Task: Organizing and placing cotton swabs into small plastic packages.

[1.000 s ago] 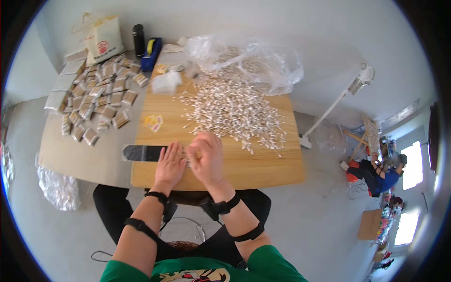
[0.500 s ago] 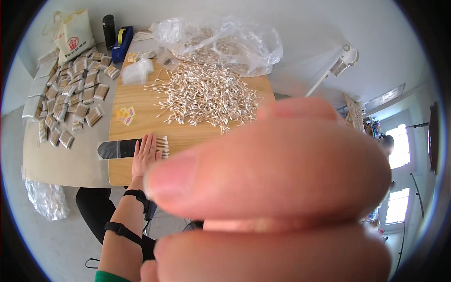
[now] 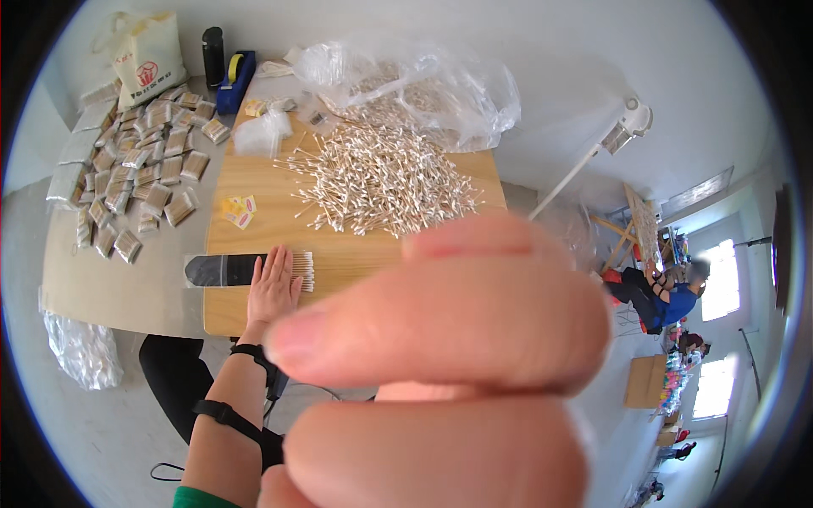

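Observation:
My left hand (image 3: 273, 289) lies flat on the wooden board, fingers stretched out, over the right end of a flat black strip (image 3: 241, 270) with a clear plastic sleeve at its left end. A neat row of cotton swabs (image 3: 304, 271) shows just right of the fingers. Very close to the camera, blurred, is my right hand (image 3: 449, 339), its fingers curled and pressed together. Whatever it may hold is hidden. Beyond both hands spreads a large loose heap of cotton swabs (image 3: 381, 182).
Many small swab packs (image 3: 157, 161) cover the grey table at left. Yellow-white labels (image 3: 240, 210) and clear bags (image 3: 261, 135) lie on the board. Behind stand a cloth bag (image 3: 151, 59), black bottle (image 3: 212, 57) and blue tape dispenser (image 3: 236, 83). Other people sit far right.
The view has shifted slightly. My right hand covers less of the picture, so people and a cardboard box at far right now show. My left hand stays flat on the strip.

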Demonstrator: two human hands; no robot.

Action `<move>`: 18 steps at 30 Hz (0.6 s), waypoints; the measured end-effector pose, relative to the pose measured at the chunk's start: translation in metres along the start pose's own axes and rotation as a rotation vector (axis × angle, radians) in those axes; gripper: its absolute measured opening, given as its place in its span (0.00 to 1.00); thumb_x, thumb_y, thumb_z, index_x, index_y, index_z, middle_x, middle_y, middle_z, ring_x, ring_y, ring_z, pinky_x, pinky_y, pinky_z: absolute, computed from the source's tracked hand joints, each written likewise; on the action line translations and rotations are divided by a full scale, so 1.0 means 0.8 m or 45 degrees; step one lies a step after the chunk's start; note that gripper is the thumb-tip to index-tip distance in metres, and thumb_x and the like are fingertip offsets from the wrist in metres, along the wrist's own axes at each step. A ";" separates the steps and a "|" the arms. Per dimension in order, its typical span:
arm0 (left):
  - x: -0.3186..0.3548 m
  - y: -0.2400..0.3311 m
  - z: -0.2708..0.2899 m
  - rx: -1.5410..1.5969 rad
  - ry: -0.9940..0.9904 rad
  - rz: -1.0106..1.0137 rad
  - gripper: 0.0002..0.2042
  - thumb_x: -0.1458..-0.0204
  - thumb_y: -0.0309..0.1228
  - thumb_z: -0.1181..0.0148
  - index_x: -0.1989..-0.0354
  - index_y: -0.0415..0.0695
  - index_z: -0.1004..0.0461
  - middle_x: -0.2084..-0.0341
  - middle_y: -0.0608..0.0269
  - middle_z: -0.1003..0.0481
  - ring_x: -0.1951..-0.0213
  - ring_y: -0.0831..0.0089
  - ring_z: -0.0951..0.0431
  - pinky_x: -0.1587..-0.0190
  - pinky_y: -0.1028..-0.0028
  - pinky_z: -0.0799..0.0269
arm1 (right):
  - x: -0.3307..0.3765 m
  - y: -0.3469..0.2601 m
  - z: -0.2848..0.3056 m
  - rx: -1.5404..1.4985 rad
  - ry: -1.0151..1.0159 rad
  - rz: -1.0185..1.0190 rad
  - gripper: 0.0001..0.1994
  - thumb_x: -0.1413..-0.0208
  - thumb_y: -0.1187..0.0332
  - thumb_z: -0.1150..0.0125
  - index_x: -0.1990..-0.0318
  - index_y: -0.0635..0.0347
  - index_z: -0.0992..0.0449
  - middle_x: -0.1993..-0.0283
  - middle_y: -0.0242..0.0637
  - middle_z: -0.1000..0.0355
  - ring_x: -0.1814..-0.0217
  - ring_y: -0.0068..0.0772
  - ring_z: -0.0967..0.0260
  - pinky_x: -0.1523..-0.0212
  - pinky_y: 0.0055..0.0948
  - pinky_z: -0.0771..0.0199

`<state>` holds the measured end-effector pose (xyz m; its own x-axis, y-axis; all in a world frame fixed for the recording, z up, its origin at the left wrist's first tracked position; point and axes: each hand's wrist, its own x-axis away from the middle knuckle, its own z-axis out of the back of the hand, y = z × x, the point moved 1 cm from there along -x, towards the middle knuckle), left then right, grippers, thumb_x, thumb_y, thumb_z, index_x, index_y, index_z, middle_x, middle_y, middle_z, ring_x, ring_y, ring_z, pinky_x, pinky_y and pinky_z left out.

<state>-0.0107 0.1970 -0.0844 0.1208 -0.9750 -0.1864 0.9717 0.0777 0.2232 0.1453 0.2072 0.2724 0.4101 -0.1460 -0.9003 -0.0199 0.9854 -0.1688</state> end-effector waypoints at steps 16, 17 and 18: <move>0.013 0.004 0.006 0.101 -0.038 0.142 0.29 0.35 0.45 0.59 0.31 0.40 0.44 0.30 0.57 0.44 0.28 0.65 0.49 0.27 0.59 0.58 | 0.326 0.104 -0.134 0.256 -0.888 -0.655 0.37 0.50 0.61 0.31 0.37 0.71 0.42 0.37 0.59 0.41 0.33 0.62 0.44 0.35 0.50 0.40; 0.013 0.004 0.005 0.088 -0.066 0.141 0.29 0.35 0.45 0.61 0.31 0.40 0.44 0.30 0.59 0.45 0.28 0.66 0.49 0.27 0.60 0.59 | 0.343 0.109 -0.143 0.313 -0.910 -0.710 0.40 0.50 0.59 0.32 0.35 0.71 0.45 0.33 0.62 0.46 0.29 0.62 0.49 0.32 0.50 0.45; 0.011 0.004 0.005 0.086 -0.083 0.149 0.29 0.35 0.45 0.61 0.31 0.40 0.44 0.30 0.60 0.45 0.28 0.66 0.49 0.27 0.60 0.59 | 0.354 0.111 -0.151 0.371 -0.932 -0.768 0.44 0.50 0.57 0.32 0.32 0.72 0.48 0.30 0.64 0.50 0.26 0.62 0.54 0.28 0.51 0.51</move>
<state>-0.0076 0.1879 -0.0814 0.2169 -0.9717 -0.0935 0.9356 0.1796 0.3039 0.1493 0.2431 -0.0457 0.7420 -0.6368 -0.2095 0.5620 0.7612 -0.3236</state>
